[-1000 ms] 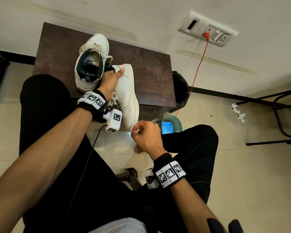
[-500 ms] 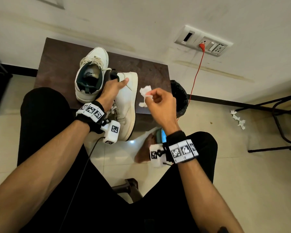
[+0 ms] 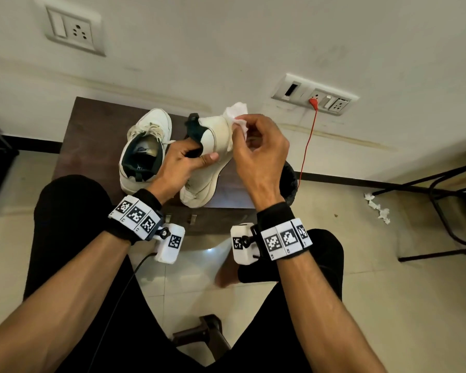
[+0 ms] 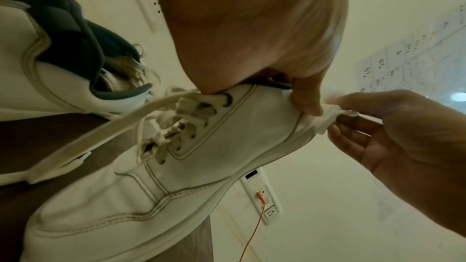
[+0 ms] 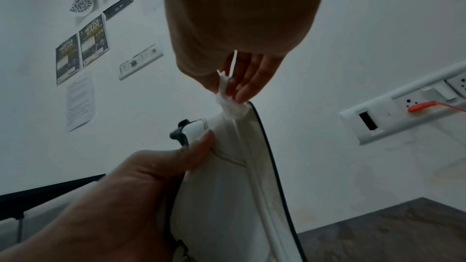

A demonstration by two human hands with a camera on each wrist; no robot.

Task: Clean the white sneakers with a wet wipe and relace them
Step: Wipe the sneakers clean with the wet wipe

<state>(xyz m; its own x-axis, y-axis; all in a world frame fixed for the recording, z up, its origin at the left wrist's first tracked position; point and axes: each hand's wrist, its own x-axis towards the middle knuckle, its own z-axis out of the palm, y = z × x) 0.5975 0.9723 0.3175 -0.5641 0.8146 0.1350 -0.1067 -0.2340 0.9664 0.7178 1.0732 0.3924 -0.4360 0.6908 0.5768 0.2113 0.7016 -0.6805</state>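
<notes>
Two white sneakers with dark linings are on a small dark wooden table (image 3: 92, 130). The left sneaker (image 3: 143, 146) stands flat, laces in. My left hand (image 3: 183, 162) grips the collar of the right sneaker (image 3: 213, 146), tilted on its side with the heel raised, thumb pressed on its side; its laces (image 4: 176, 123) hang loose in the left wrist view. My right hand (image 3: 256, 146) pinches a crumpled white wet wipe (image 3: 237, 117) against that sneaker's heel edge. The same wipe (image 5: 230, 107) touches the heel (image 5: 227, 146) in the right wrist view, and the wipe (image 4: 325, 115) shows between fingers in the left wrist view.
A black bin (image 3: 289, 181) stands right of the table. A red cable (image 3: 307, 146) runs from a wall socket (image 3: 315, 98) down behind it. Used wipe scraps (image 3: 377, 207) lie on the tiled floor near a black metal frame (image 3: 447, 208). My knees flank the table.
My right hand rose from below the table's front edge with the wipe and brought it to the heel. My left hand tipped the right sneaker up, heel raised.
</notes>
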